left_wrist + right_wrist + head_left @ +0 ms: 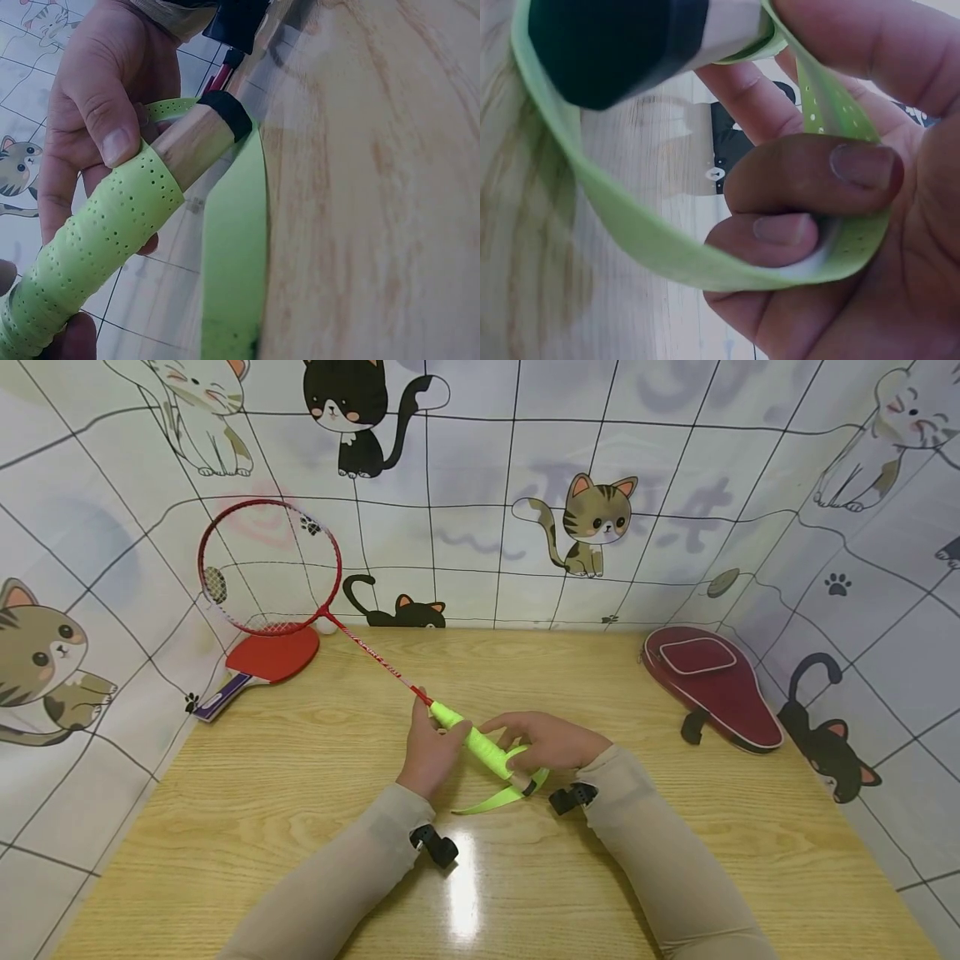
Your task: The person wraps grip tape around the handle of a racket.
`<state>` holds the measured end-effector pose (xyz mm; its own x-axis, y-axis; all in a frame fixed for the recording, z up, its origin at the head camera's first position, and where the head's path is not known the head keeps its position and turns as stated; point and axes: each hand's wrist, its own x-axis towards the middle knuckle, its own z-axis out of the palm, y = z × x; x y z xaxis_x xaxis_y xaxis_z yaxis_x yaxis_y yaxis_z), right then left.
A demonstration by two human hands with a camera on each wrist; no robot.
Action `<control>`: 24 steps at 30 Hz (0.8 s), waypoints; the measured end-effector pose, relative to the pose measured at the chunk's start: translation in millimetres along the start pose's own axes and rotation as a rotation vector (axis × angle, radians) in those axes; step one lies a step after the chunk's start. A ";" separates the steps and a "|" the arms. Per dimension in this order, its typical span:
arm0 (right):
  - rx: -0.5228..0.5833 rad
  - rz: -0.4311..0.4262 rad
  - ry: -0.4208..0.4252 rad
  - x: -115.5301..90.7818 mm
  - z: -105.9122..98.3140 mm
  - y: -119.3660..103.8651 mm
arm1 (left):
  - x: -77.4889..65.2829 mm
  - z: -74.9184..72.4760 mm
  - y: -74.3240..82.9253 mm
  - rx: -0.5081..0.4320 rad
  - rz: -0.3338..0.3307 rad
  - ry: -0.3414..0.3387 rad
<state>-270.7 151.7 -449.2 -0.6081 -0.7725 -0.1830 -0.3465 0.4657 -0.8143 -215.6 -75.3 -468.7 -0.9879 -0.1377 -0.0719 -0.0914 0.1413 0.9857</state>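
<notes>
A red badminton racket (pixel 367 650) slants across the table, its head raised at the back left. Yellow-green perforated grip tape (pixel 486 752) covers most of its handle. Near the butt, bare wood (pixel 193 142) shows, ending in a black band (pixel 229 114). My left hand (pixel 431 750) grips the wrapped handle near the shaft. At the butt end, my right hand (pixel 561 742) holds the tape; in the right wrist view its fingers curl round a loop of the strip (pixel 675 262). The right thumb rests on the last turn in the left wrist view. A loose tail (pixel 487 802) hangs below the handle.
A red table tennis paddle (pixel 281 653) lies at the back left, with a white ball (pixel 326 625) beside it. At the back right is a dark red paddle case (pixel 705 689). A cat-print wall covering (pixel 472 460) surrounds the wooden table (pixel 300 810).
</notes>
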 end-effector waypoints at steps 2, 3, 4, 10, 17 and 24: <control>-0.009 0.006 0.007 0.0 0.2 -1.1 | 0.0 0.1 -0.2 0.007 0.003 0.003; -0.012 0.010 0.009 -0.1 0.2 -1.5 | 0.1 0.3 0.0 0.009 0.003 0.006; -0.012 0.013 0.010 0.0 0.1 -1.7 | 0.2 0.4 0.1 0.011 0.003 0.009; -0.011 0.016 0.009 0.6 -0.7 -1.2 | 0.5 1.0 0.7 -0.007 -0.003 0.019; 0.042 0.018 -0.031 0.7 -0.9 0.9 | 1.1 0.7 -0.3 -0.001 -0.002 0.017; 0.084 0.012 -0.041 -0.1 0.7 -0.3 | 2.0 2.3 -1.0 -0.023 0.011 0.015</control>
<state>-270.1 151.3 -449.3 -0.5816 -0.7848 -0.2139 -0.2770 0.4383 -0.8551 -217.7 -73.5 -470.2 -0.9867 -0.1515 -0.0585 -0.0772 0.1207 0.9897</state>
